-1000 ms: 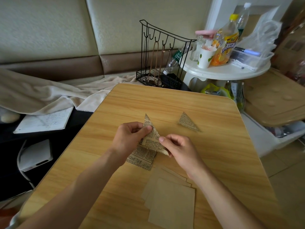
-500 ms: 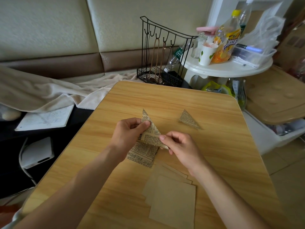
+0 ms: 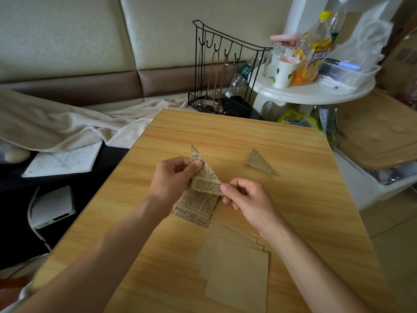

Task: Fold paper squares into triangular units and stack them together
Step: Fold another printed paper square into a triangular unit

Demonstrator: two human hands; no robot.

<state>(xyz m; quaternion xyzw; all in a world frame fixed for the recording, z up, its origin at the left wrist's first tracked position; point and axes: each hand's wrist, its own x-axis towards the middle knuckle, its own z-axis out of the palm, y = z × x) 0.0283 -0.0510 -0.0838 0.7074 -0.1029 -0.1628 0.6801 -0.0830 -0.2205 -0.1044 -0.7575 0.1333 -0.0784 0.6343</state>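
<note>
Both hands hold a newsprint paper folded into a triangle (image 3: 204, 175) just above the wooden table (image 3: 293, 211). My left hand (image 3: 173, 177) pinches its left edge with thumb and fingers. My right hand (image 3: 243, 195) pinches its lower right corner. Under it a flat newsprint sheet (image 3: 196, 211) lies on the table. A finished small folded triangle (image 3: 258, 163) rests to the right, apart from the hands. A stack of plain tan paper squares (image 3: 234, 267) lies near the front edge.
A black wire rack (image 3: 225, 71) stands behind the table's far edge. A round white side table (image 3: 313, 91) at the back right carries bottles, a cup and a plastic box. A blanket, a notebook (image 3: 61, 160) and a white device (image 3: 52, 205) lie to the left.
The hands and the folded triangle have barely moved; the view has shifted slightly. The grips look the same.
</note>
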